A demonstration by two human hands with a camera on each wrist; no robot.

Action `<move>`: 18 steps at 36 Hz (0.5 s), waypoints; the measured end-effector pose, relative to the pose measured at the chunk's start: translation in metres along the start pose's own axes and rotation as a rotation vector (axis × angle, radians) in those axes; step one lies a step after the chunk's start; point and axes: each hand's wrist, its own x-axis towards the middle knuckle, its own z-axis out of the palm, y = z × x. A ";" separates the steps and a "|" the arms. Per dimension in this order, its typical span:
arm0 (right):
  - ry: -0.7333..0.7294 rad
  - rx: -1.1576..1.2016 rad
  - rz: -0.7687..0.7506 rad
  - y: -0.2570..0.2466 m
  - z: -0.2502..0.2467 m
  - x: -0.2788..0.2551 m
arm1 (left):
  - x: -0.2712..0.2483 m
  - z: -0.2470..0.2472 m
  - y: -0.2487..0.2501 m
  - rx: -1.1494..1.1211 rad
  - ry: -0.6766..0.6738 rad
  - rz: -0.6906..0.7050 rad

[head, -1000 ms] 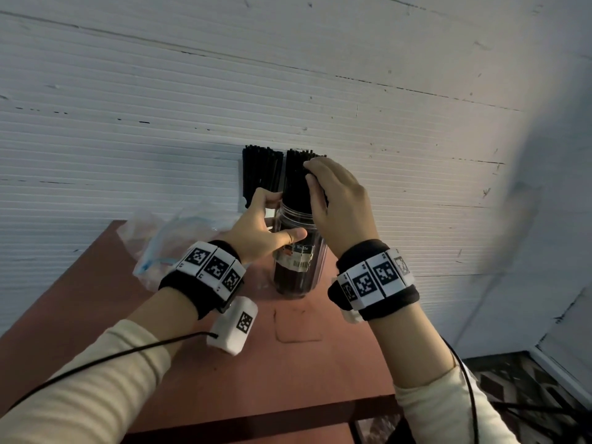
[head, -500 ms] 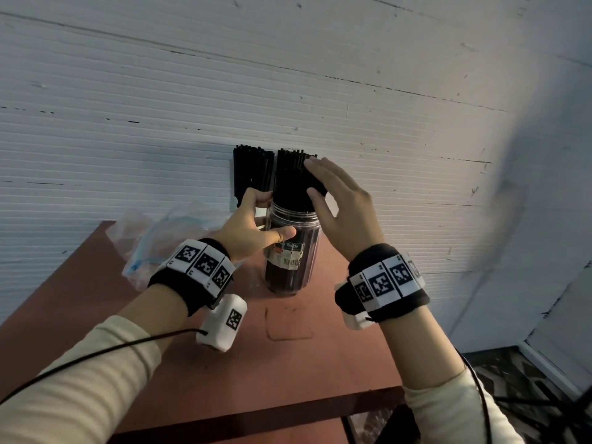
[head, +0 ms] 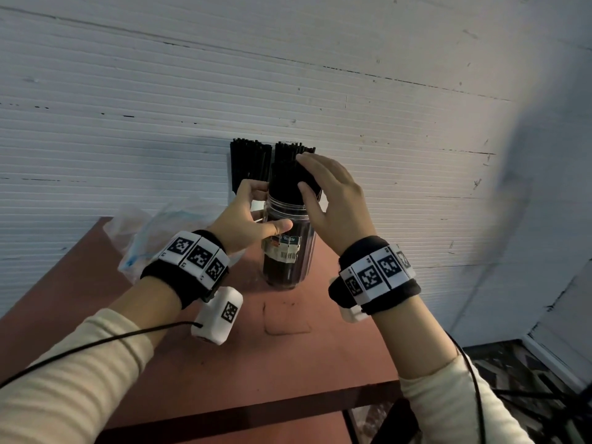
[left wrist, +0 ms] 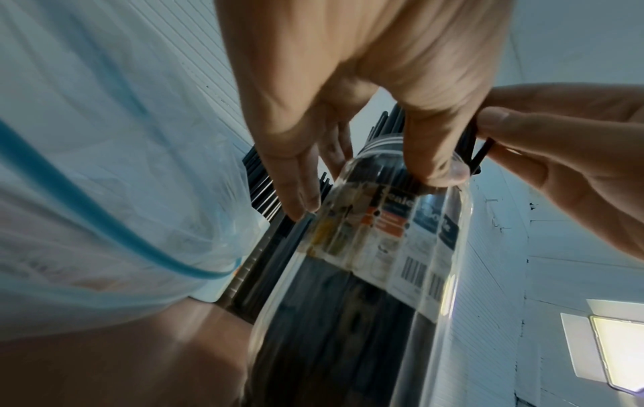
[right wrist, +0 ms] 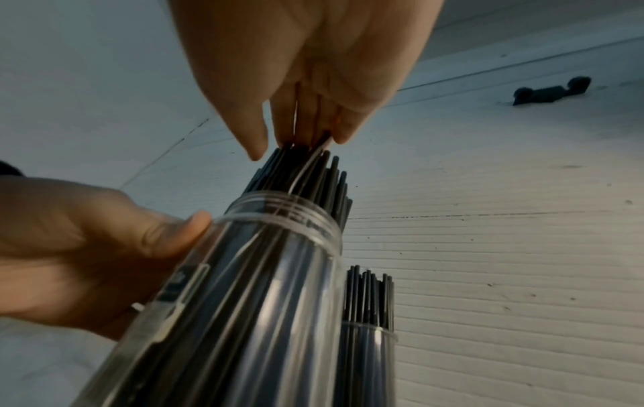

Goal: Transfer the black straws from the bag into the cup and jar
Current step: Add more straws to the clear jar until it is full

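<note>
A clear labelled jar (head: 288, 251) stands on the red-brown table (head: 288, 354), packed with black straws (head: 286, 168) that stick out above its mouth. My left hand (head: 253, 219) grips the jar (left wrist: 366, 275) just below the threaded neck, thumb in front. My right hand (head: 333, 200) reaches over the straw tops (right wrist: 306, 176); its fingers (right wrist: 313, 129) lie on the tips and the thumb presses the bundle's side, pinching some straws. Behind the jar, at the left, a clear cup (right wrist: 369, 358) holds more black straws (head: 251, 161).
A crumpled clear plastic bag (head: 150, 232) with a blue strip lies on the table left of the jar, close to my left wrist. A white ribbed wall (head: 416, 155) rises right behind the cup. The table's front edge (head: 256, 411) is near me.
My right hand went from flat, straight fingers against the straws to fingers and thumb closed round the tops. The left hand kept its grip on the jar.
</note>
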 end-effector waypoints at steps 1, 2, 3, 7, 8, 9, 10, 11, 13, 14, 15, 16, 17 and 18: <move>-0.026 -0.004 -0.004 0.001 -0.003 0.000 | 0.000 -0.001 0.000 -0.002 -0.002 -0.013; -0.056 -0.012 -0.006 0.002 -0.005 0.001 | 0.000 -0.002 0.000 -0.006 -0.007 -0.024; -0.090 -0.018 -0.001 0.004 -0.008 0.001 | -0.001 -0.003 -0.001 -0.017 -0.014 -0.033; -0.174 0.034 0.137 0.015 -0.020 -0.003 | 0.002 -0.004 -0.004 -0.044 -0.031 -0.036; -0.197 0.057 0.212 0.019 -0.022 -0.005 | 0.003 -0.003 -0.004 -0.053 -0.032 -0.036; -0.238 0.076 0.303 0.022 -0.024 -0.007 | 0.003 -0.002 -0.005 -0.065 -0.036 -0.035; -0.300 0.088 0.400 0.026 -0.024 -0.008 | 0.004 -0.002 -0.005 -0.076 -0.040 -0.028; -0.374 0.091 0.489 0.031 -0.023 -0.011 | 0.003 0.000 -0.005 -0.071 -0.033 -0.017; -0.508 0.103 0.611 0.039 -0.017 -0.015 | 0.007 0.004 -0.006 -0.017 0.012 -0.002; -0.546 0.143 0.650 0.043 -0.012 -0.017 | 0.009 0.007 -0.007 -0.008 0.033 0.001; -0.563 0.196 0.675 0.046 -0.008 -0.017 | 0.011 0.010 -0.009 -0.030 0.050 -0.008; -0.565 0.239 0.680 0.048 -0.005 -0.018 | 0.013 0.014 -0.010 -0.063 0.057 -0.021; -0.560 0.263 0.679 0.051 -0.003 -0.019 | 0.015 0.016 -0.011 -0.094 0.057 -0.034; -0.550 0.276 0.681 0.054 -0.002 -0.019 | 0.017 0.018 -0.011 -0.124 0.052 -0.043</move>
